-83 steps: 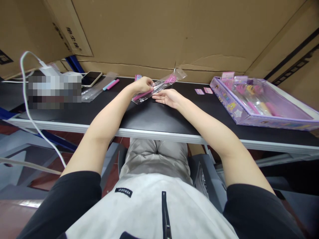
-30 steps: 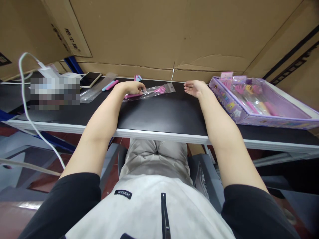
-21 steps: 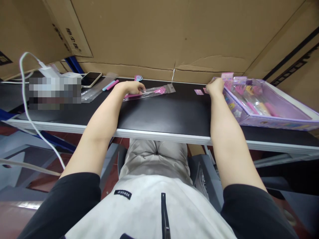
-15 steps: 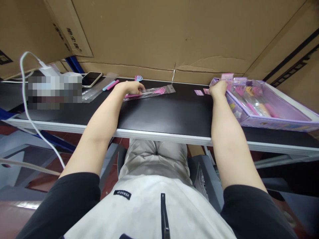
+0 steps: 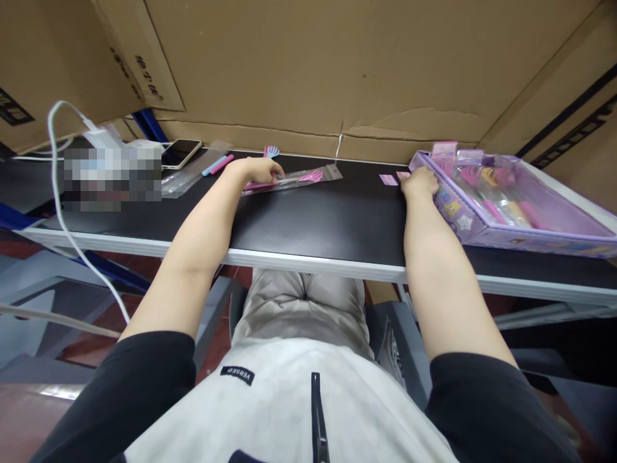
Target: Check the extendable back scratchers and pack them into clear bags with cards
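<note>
My left hand (image 5: 258,170) rests on the black tabletop (image 5: 313,218), its fingers closed on the near end of a clear plastic bag (image 5: 301,178) that holds pink combs. My right hand (image 5: 420,182) lies curled on the table beside the left wall of a purple tray (image 5: 457,218). Its fingers are bent next to two small pink labels (image 5: 394,177); whether they pinch one is hidden.
The purple tray holds several bagged pink and yellow pieces. A loose pink-and-blue comb (image 5: 270,152) lies behind my left hand. Further left are pink and blue sticks (image 5: 218,164), empty clear bags (image 5: 186,177), a phone (image 5: 180,153) and a white cable (image 5: 72,212). Cardboard sheets (image 5: 337,64) wall the back.
The bag was laid flat on the table under my left hand. My right hand left it, swept right to the tray's corner, then drew back a little beside the pink labels.
</note>
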Demonstrator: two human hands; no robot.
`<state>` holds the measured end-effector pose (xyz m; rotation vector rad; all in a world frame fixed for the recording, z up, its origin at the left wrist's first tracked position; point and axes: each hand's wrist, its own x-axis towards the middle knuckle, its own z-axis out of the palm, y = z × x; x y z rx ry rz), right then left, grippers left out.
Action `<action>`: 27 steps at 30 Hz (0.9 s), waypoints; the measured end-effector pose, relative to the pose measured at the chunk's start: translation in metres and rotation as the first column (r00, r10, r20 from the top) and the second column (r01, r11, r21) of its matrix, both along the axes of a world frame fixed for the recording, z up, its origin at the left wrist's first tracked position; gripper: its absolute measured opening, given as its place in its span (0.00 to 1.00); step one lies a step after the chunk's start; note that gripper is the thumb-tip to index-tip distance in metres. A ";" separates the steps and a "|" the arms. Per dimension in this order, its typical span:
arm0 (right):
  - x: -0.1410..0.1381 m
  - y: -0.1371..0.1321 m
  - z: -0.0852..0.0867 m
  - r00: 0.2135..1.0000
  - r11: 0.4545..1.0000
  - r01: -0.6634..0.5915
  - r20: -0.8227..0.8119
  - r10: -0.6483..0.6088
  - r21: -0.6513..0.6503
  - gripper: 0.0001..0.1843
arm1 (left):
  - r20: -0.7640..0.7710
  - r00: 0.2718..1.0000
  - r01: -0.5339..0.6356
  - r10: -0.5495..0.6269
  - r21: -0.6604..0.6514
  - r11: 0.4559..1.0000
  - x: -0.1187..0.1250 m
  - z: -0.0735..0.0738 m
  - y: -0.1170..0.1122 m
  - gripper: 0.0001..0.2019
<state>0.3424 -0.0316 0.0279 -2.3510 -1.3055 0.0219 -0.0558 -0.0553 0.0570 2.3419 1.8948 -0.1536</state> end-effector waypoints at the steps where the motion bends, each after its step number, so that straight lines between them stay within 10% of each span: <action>1: 0.000 0.000 0.001 1.000 1.000 0.003 -0.009 -0.003 -0.018 0.30 | 0.003 1.000 -0.009 0.009 -0.005 1.000 0.000 0.000 -0.001 0.34; 12: 0.003 -0.001 0.004 0.994 0.996 0.026 -0.106 -0.018 0.081 0.37 | 0.006 1.000 0.013 -0.013 0.000 1.000 -0.002 -0.001 0.001 0.32; 20: 0.002 -0.002 0.015 0.981 0.964 0.033 -0.194 0.019 0.263 0.09 | 0.046 0.998 0.046 -0.047 0.023 0.999 -0.006 -0.004 0.007 0.33; 27: -0.005 -0.006 0.029 0.980 0.930 -0.075 -0.146 0.136 0.361 0.12 | -0.003 1.000 0.016 -0.016 0.004 1.000 -0.002 -0.001 0.002 0.33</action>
